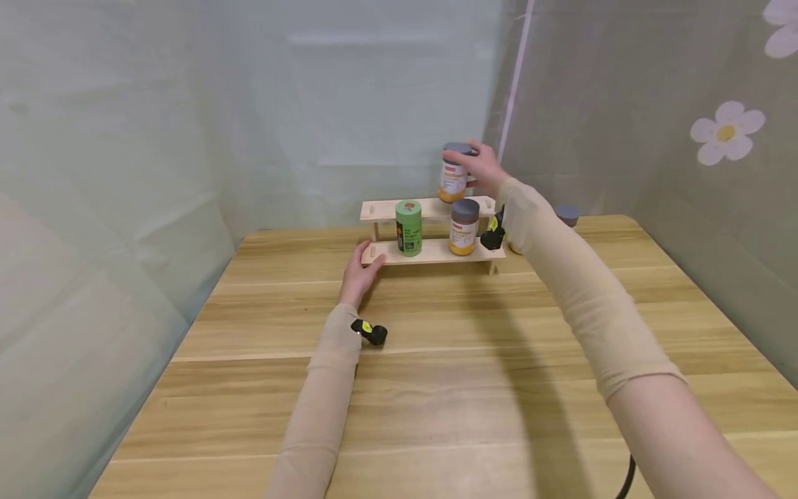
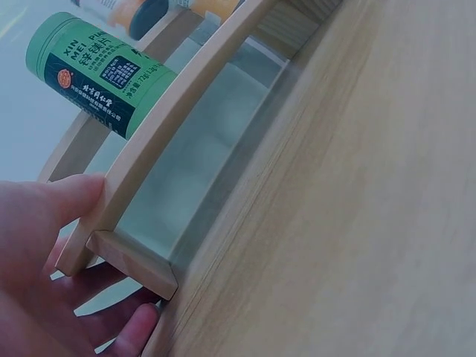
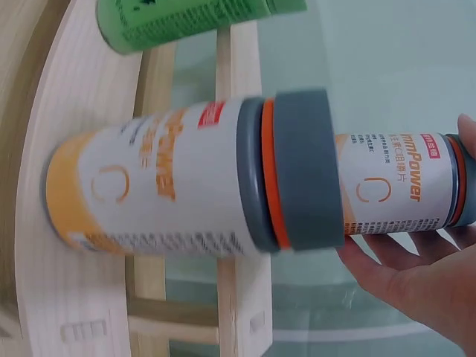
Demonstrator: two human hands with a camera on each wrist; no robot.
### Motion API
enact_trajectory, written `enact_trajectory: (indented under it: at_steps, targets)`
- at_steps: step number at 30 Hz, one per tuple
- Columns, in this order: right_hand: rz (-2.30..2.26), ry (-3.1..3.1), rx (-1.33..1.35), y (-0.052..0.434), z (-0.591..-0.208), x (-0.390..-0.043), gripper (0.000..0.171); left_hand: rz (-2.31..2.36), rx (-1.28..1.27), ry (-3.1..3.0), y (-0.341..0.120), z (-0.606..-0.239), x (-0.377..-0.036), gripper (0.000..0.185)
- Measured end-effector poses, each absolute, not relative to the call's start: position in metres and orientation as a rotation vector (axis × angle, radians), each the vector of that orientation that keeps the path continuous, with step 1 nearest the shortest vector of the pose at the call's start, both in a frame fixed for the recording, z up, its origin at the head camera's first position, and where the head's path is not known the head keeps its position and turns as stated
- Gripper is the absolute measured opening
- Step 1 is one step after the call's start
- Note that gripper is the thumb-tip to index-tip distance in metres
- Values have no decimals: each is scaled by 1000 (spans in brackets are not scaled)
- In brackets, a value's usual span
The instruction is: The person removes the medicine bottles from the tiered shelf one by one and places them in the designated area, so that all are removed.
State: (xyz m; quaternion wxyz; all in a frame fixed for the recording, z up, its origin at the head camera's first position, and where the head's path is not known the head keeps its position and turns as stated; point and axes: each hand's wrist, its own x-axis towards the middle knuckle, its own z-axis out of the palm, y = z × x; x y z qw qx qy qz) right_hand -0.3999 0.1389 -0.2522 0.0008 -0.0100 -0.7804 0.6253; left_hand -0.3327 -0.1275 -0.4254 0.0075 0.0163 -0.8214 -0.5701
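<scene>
While right hand [image 1: 483, 170] fingers grip orange bottle [image 1: 454, 177] above rack [image 1: 430, 253] | left hand [image 1: 360, 272] clasps rack end | risk: bottle topples off narrow upper shelf.

Even, soft, bright light, arm shadows falling soft toward the camera on the surface [image 1: 436, 360], no harsh glare; head view sharp with mild edge warp, both wrist views strongly bent, nearest bottle [image 3: 186, 186] and fingers [image 2: 44, 223] soft-focused.
</scene>
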Motion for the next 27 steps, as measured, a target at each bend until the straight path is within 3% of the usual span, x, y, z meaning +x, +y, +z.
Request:
enact_trajectory:
  at_steps: [11, 20, 27]
  targets:
    - [1884, -2475, -60, 162, -255, -398, 64, -1791, 34, -2572, -129, -423, -332, 63]
    - [2024, -2368, -124, 179, -264, -397, 50, -1785, 39, -2568, -133, -426, -335, 63]
    - [1982, -2384, -156, 193, -264, -393, 62, -1790, 45, -2580, -130, -425, -334, 63]
